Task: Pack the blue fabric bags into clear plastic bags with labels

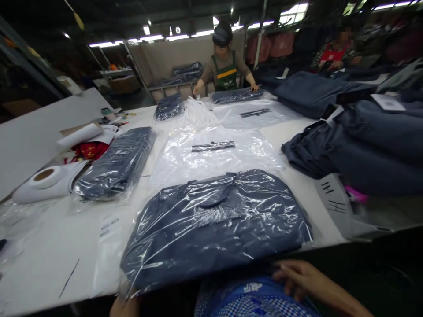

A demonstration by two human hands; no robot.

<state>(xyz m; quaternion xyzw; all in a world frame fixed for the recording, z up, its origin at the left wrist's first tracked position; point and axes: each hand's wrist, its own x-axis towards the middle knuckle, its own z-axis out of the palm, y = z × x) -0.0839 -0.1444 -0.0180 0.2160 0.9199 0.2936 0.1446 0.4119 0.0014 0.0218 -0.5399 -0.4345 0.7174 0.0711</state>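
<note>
A dark blue bag in a clear plastic sleeve [214, 237] lies flat at the table's front edge, its lower side jutting out over that edge. At its lower left corner, my left hand [125, 304] grips the wrapped bag, with the fingertips mostly covered by plastic. My right hand [302, 278] is below the bag's lower right edge, fingers apart and slightly bent, holding nothing that I can see. Beyond the bag, a flat stack of clear plastic sleeves [214, 160] with dark printed strips is spread out.
Another wrapped blue bag [115, 165] lies left, beside a white roll [46, 176]. Unwrapped dark blue bags [370, 141] are heaped right, near a marked white sheet [332, 200]. Across the white table [42, 246], a co-worker in a green apron [226, 72] handles a wrapped bag.
</note>
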